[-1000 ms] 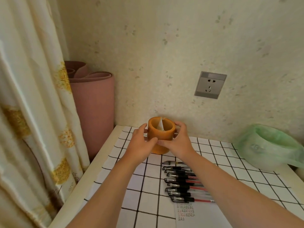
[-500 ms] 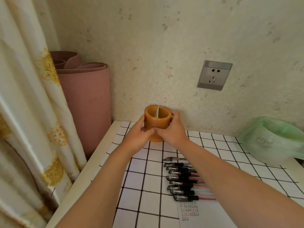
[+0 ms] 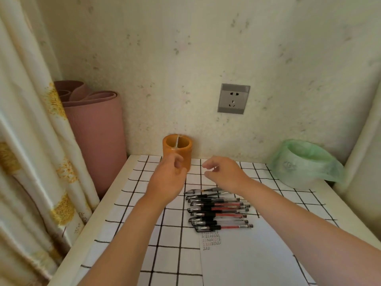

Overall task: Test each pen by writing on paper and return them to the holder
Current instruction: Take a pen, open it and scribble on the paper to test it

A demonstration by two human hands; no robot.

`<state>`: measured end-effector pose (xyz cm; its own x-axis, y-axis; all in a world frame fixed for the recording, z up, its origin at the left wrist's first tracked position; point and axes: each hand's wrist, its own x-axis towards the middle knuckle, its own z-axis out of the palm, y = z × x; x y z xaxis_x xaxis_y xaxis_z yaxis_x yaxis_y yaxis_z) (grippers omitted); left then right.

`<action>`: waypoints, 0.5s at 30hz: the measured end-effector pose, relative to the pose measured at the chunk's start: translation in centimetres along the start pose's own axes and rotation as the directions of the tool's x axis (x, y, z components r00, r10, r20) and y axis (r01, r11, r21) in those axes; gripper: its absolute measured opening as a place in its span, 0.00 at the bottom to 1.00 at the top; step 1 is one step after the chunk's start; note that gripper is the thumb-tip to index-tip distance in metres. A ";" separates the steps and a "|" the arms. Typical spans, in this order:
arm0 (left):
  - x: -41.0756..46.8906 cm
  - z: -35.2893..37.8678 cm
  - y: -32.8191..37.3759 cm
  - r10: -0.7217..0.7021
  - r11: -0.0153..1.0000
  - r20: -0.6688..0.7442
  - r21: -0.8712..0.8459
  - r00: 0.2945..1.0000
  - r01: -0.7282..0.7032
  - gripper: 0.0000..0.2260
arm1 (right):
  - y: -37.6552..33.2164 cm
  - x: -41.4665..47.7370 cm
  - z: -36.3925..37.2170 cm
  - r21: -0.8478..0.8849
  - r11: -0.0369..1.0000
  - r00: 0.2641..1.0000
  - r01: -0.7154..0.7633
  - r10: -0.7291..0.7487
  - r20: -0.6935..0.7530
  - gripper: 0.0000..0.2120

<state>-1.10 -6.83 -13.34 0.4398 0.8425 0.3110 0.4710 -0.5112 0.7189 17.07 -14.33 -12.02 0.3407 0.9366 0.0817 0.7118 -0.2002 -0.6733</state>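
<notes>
Left hand (image 3: 167, 178), right hand (image 3: 224, 174) now off holder (image 3: 177, 149), scribbles (image 3: 211, 240) on paper (image 3: 247, 254) unreadable

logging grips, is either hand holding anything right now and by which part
Nothing is held. The left hand and right hand hover loosely curled near the round orange pen holder, gripping nothing.

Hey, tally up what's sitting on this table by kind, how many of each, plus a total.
Pens: about 9 (they overlap, so the count is not exact)
Orange pen holder: 1
Paper sheet: 1
Bin lined with a green bag: 1
Total: about 12
</notes>
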 end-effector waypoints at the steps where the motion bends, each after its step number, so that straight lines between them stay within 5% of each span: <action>1: -0.9 0.3 0.5 0.049 0.998 0.050 0.038 0.998 -0.051 0.11 | 0.2 -1.1 -0.7 -0.027 1.000 1.000 0.013 -0.012 0.020 0.11; 9: -5.2 3.0 2.0 0.131 0.950 0.556 0.166 0.821 -0.264 0.37 | 3.7 -8.2 -2.3 -0.393 0.911 0.947 0.125 0.008 0.321 0.45; 12: -5.3 4.4 0.9 0.069 0.916 0.629 0.267 0.774 -0.299 0.51 | 4.4 -8.4 -2.0 -0.429 0.890 0.926 0.153 0.023 0.376 0.51; 15: -5.2 5.5 0.0 0.067 0.893 0.620 0.313 0.782 -0.325 0.54 | 4.5 -7.5 -1.8 -0.462 0.869 0.914 0.177 0.029 0.404 0.53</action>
<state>0.86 -12.11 -18.39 0.8496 0.5190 -0.0943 0.5167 -0.7830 0.3463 18.80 -22.79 -14.33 0.0837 0.9667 -0.2418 0.9625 -0.1413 -0.2316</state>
